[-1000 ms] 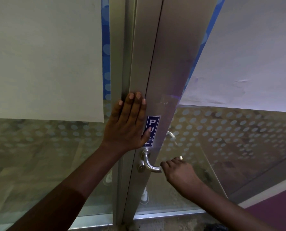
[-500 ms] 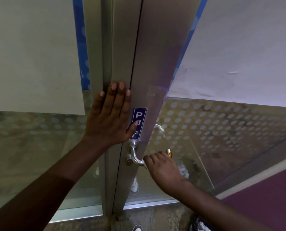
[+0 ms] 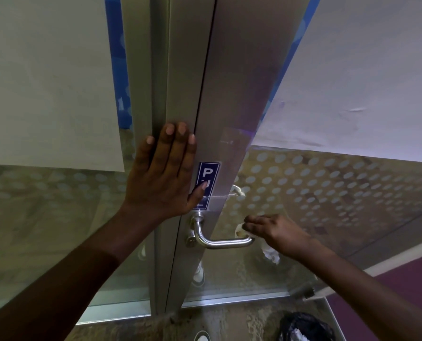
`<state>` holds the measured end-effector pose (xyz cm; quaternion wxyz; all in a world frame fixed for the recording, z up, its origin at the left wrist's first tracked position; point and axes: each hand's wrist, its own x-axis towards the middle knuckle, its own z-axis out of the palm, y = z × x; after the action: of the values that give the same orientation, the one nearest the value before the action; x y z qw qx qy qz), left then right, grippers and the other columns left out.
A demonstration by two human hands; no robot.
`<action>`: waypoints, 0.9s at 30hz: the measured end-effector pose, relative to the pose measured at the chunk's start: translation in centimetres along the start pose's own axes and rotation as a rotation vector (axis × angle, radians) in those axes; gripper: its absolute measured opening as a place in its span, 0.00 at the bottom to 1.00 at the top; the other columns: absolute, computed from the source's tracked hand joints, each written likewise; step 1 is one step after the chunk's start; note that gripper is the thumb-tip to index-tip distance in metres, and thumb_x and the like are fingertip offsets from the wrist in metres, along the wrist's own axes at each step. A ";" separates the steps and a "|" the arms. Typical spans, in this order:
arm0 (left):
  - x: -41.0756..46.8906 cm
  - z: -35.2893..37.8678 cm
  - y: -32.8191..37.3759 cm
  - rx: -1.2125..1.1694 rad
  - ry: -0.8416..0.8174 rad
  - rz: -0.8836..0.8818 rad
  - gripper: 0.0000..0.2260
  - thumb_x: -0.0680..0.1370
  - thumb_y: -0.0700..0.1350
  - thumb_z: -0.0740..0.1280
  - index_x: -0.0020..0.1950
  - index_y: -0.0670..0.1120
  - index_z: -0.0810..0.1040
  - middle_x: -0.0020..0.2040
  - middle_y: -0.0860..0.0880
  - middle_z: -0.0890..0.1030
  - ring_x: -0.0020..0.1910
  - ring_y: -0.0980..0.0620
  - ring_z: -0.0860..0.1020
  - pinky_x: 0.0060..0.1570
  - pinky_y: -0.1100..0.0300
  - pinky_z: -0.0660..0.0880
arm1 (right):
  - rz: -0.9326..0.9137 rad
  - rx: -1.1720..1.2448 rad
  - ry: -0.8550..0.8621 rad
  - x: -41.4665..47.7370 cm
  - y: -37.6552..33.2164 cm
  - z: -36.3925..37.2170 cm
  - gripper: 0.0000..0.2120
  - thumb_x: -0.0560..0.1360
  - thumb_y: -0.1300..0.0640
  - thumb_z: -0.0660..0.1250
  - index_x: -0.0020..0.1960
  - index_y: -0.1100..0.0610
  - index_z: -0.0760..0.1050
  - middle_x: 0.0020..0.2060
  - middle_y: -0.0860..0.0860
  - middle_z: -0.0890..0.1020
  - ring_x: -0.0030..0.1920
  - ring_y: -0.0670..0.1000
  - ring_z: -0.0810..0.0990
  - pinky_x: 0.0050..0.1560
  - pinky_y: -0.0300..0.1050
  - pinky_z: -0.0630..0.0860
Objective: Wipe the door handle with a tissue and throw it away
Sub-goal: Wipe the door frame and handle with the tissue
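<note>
A silver lever door handle (image 3: pixel 219 241) juts from the metal door frame (image 3: pixel 229 94), fully uncovered. My left hand (image 3: pixel 165 178) lies flat and spread on the frame, thumb over a blue PULL sticker (image 3: pixel 208 183). My right hand (image 3: pixel 276 232) hovers just right of the handle's tip, off the lever, fingers closed around a crumpled white tissue (image 3: pixel 270 254) that shows below the palm and at the fingertips.
Frosted glass panels with dot pattern flank the frame. A bin lined with a black bag (image 3: pixel 306 327) stands on the floor at the bottom right, white waste inside. A purple wall (image 3: pixel 402 279) runs along the right. A second handle (image 3: pixel 237 190) shows behind the glass.
My right hand has slid off the lever to the right with the tissue, baring the whole handle. The left hand has stayed pressed on the frame.
</note>
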<state>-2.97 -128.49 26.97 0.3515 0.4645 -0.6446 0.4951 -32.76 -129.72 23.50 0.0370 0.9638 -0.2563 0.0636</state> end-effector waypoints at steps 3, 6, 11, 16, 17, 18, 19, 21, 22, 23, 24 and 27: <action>0.0 0.1 0.0 -0.004 0.004 -0.006 0.37 0.80 0.60 0.54 0.79 0.35 0.49 0.80 0.38 0.42 0.80 0.41 0.43 0.77 0.45 0.41 | 0.321 0.219 0.127 0.6 -1.1 0.6 0.19 0.65 0.78 0.67 0.50 0.62 0.83 0.43 0.56 0.86 0.37 0.42 0.84 0.40 0.31 0.79; 0.0 0.0 -0.1 -0.001 0.000 -0.006 0.37 0.80 0.60 0.54 0.79 0.35 0.49 0.80 0.38 0.42 0.80 0.41 0.43 0.78 0.45 0.41 | 0.720 0.738 0.315 0.1 -2.7 2.0 0.09 0.72 0.72 0.68 0.49 0.65 0.83 0.31 0.53 0.85 0.24 0.34 0.77 0.24 0.24 0.69; 0.1 -0.2 -0.1 -0.008 -0.003 -0.003 0.38 0.80 0.60 0.53 0.79 0.34 0.49 0.80 0.38 0.41 0.80 0.41 0.42 0.78 0.45 0.41 | 1.038 1.345 0.685 -0.5 -5.3 3.8 0.14 0.73 0.75 0.62 0.43 0.62 0.84 0.26 0.57 0.80 0.25 0.46 0.73 0.21 0.36 0.71; 0.1 -0.2 0.0 -0.015 -0.001 -0.007 0.38 0.80 0.60 0.54 0.79 0.34 0.49 0.80 0.38 0.41 0.80 0.42 0.42 0.78 0.45 0.41 | 1.208 1.617 1.027 0.1 -9.4 6.1 0.21 0.68 0.81 0.58 0.51 0.63 0.80 0.32 0.54 0.85 0.29 0.50 0.80 0.19 0.39 0.72; 0.1 -0.2 0.0 -0.015 -0.001 -0.007 0.38 0.80 0.60 0.54 0.79 0.34 0.49 0.80 0.38 0.41 0.80 0.41 0.42 0.77 0.45 0.41 | 1.218 1.664 1.054 0.0 -9.9 6.4 0.22 0.69 0.81 0.58 0.54 0.63 0.78 0.32 0.55 0.85 0.29 0.50 0.81 0.19 0.40 0.72; 0.1 -0.2 0.0 -0.016 -0.001 -0.006 0.38 0.80 0.60 0.54 0.79 0.34 0.50 0.80 0.38 0.41 0.80 0.41 0.42 0.77 0.45 0.41 | 1.220 1.706 1.068 -0.1 -10.4 6.5 0.22 0.70 0.81 0.57 0.57 0.64 0.76 0.32 0.56 0.85 0.29 0.52 0.81 0.18 0.40 0.72; 0.1 -0.2 0.0 -0.016 0.000 -0.006 0.37 0.80 0.60 0.53 0.79 0.34 0.50 0.80 0.38 0.42 0.80 0.41 0.43 0.77 0.45 0.41 | 1.217 1.740 1.070 -0.2 -10.6 6.6 0.23 0.70 0.80 0.57 0.60 0.64 0.74 0.33 0.56 0.85 0.28 0.53 0.81 0.17 0.40 0.72; 0.1 -0.1 0.0 -0.017 -0.002 -0.008 0.37 0.81 0.60 0.53 0.79 0.34 0.50 0.80 0.38 0.42 0.80 0.41 0.43 0.78 0.45 0.41 | 1.198 1.769 1.049 -0.4 -10.7 6.4 0.22 0.71 0.80 0.56 0.62 0.67 0.72 0.33 0.56 0.85 0.27 0.52 0.80 0.17 0.40 0.72; 0.1 -0.1 0.0 -0.018 -0.002 -0.009 0.37 0.81 0.60 0.53 0.79 0.34 0.50 0.80 0.38 0.42 0.80 0.41 0.43 0.78 0.45 0.41 | 1.186 1.772 1.030 -0.4 -10.5 6.1 0.22 0.71 0.79 0.55 0.62 0.68 0.71 0.33 0.56 0.84 0.27 0.52 0.80 0.18 0.40 0.72; 0.0 -0.1 0.0 -0.020 -0.001 -0.009 0.37 0.81 0.60 0.53 0.79 0.34 0.50 0.80 0.38 0.42 0.80 0.41 0.43 0.78 0.45 0.41 | 1.171 1.781 1.009 -0.3 -9.9 5.8 0.21 0.71 0.79 0.55 0.62 0.68 0.71 0.33 0.57 0.84 0.27 0.51 0.79 0.18 0.39 0.72; 0.0 0.0 0.0 -0.020 0.001 -0.008 0.37 0.81 0.60 0.53 0.78 0.34 0.50 0.80 0.38 0.42 0.80 0.41 0.43 0.78 0.45 0.41 | 1.152 1.798 0.984 -0.2 -9.2 5.4 0.20 0.72 0.79 0.54 0.60 0.68 0.72 0.34 0.58 0.83 0.27 0.50 0.78 0.19 0.39 0.72; 0.1 -0.1 -0.1 -0.022 0.003 -0.010 0.37 0.81 0.60 0.53 0.79 0.34 0.50 0.80 0.38 0.42 0.80 0.41 0.43 0.78 0.45 0.41 | 1.095 1.874 0.900 0.7 -6.9 4.1 0.17 0.71 0.79 0.53 0.48 0.67 0.77 0.40 0.61 0.80 0.29 0.49 0.78 0.21 0.36 0.71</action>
<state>-2.94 -128.40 27.09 0.3600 0.4630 -0.6470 0.4872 -28.30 -124.45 19.31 -0.6316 0.2663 -0.4535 0.5696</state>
